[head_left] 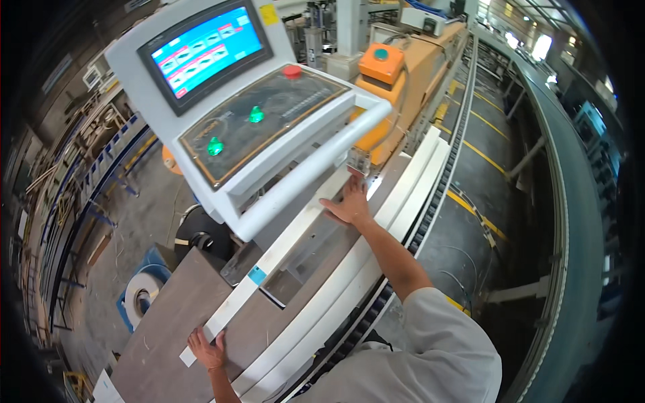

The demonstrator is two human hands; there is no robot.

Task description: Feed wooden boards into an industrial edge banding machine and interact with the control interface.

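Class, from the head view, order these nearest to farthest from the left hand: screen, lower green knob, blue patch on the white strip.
1. Blue patch, on the white strip, ahead-right of the left hand.
2. Lower green knob, on the control panel.
3. Screen, farthest, beyond the knob.

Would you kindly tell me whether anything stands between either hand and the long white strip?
Nothing visible does: the left hand lies at the white strip's lower end, and the right hand is at its upper stretch. The control panel's handle covers neither hand.
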